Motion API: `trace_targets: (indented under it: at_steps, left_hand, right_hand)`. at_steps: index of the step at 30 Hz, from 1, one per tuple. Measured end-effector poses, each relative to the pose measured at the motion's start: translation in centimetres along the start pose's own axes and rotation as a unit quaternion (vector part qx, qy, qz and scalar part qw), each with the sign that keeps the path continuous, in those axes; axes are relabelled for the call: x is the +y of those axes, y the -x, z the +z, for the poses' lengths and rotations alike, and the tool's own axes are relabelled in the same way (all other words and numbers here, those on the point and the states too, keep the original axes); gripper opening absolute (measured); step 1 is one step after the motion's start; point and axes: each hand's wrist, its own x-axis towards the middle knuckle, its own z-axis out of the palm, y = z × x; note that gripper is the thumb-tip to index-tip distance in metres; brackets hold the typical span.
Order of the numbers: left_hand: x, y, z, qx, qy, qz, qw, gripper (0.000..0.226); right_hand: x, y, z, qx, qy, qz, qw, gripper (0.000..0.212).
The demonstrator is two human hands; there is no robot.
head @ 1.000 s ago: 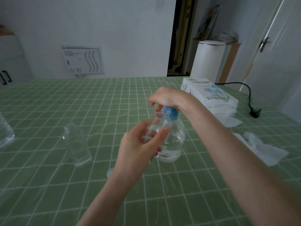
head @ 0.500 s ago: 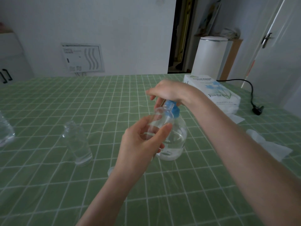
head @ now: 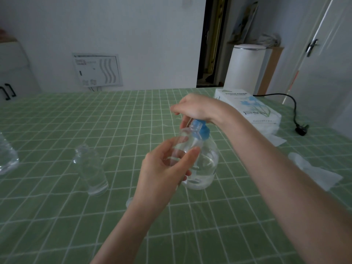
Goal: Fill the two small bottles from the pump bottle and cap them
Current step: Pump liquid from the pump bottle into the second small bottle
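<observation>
Head-worn view, forward-down, close over hands (head: 192, 109)

A green checked tablecloth (head: 57, 130) covers the table. At the far right corner lies a white tissue box (head: 253, 109), and a crumpled tissue (head: 312, 168) lies nearer, well apart from it. A black cable (head: 294, 107) ends in a plug (head: 302, 128) beside the box. Behind the table stands a white bin (head: 245, 67).

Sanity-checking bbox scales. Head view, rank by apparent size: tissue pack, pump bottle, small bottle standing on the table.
1-2, tied: tissue pack and pump bottle look about alike, each partly occluded, so unranked.
3: small bottle standing on the table, clearly smallest.
</observation>
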Motion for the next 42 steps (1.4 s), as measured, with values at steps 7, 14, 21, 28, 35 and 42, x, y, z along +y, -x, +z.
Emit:
trace_targets:
  at_steps: [7,14,21,28,35,42]
  left_hand:
    - [0.0,-0.1,0.0,0.005,0.007,0.005,1.0,0.025]
    - [0.0,0.1,0.0,0.002,-0.006,-0.007,1.0,0.035]
    - [0.1,0.1,0.0,0.002,-0.01,-0.004,1.0,0.031]
    - [0.2,0.0,0.0,0.007,-0.004,0.006,1.0,0.029]
    - [0.0,0.2,0.0,0.002,-0.009,-0.003,1.0,0.035]
    - [-0.1,0.2,0.0,0.004,-0.003,-0.005,1.0,0.029]
  right_hand:
    - [-0.2,-0.1,-0.1,-0.007,0.009,0.01,1.0,0.043]
    - [0.4,-0.3,0.6,-0.021,0.012,0.026,0.999,0.042]
    - [0.2,-0.2,0.3,-0.01,0.003,0.003,1.0,0.046]
    - [0.0,-0.4,0.0,-0.012,0.011,0.008,1.0,0.048]
    - [0.6,-0.6,0.7,-0.024,0.0,0.025,0.999,0.043]
    - [0.7,-0.3,0.8,-0.007,-0.007,0.02,1.0,0.048]
